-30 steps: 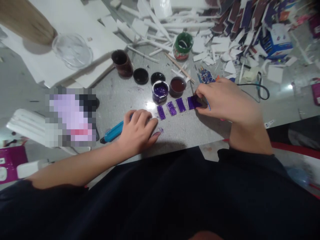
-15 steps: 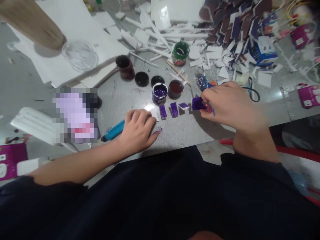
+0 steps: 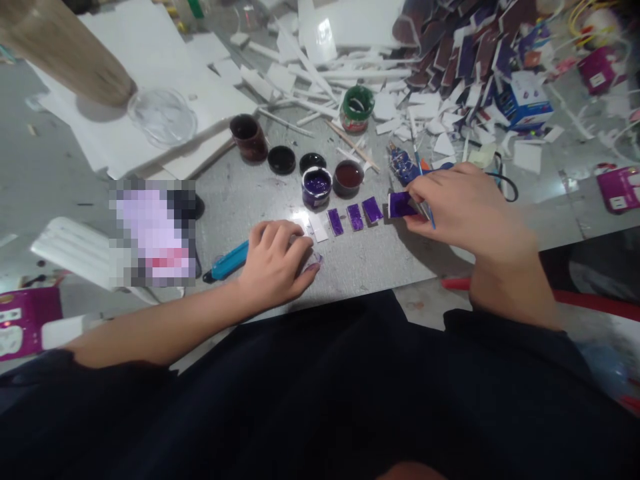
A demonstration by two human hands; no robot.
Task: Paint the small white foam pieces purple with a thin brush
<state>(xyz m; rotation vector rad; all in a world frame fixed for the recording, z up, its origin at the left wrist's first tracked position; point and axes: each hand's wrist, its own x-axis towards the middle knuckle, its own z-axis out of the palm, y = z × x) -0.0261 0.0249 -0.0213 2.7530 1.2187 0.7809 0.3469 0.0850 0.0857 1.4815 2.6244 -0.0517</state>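
Note:
My right hand (image 3: 450,210) pinches a small flat piece painted purple (image 3: 399,205), with white edges. A thin blue paintbrush (image 3: 418,157) slants up through the same fingers. To its left, several small purple pieces (image 3: 355,217) lie in a row on the grey table. My left hand (image 3: 275,257) rests palm down, its bent fingers over a teal utility knife (image 3: 230,261); the handle sticks out to the left and the palm hides the middle. A white strip (image 3: 318,228) lies by its fingertips. Purple paint marks the left thumb.
Behind the pieces stand an open purple paint jar (image 3: 317,187), a dark red paint cup (image 3: 349,178), a brown jar (image 3: 249,139) and a green jar (image 3: 357,109). White scraps (image 3: 430,107) litter the back. A blurred phone-like object (image 3: 155,230) lies left. The table's front edge is close.
The purple piece nearest my right hand was tilted and now lies flatter beside the others. My right hand has shifted slightly, still gripping its piece and brush. My left hand stays nearly in place.

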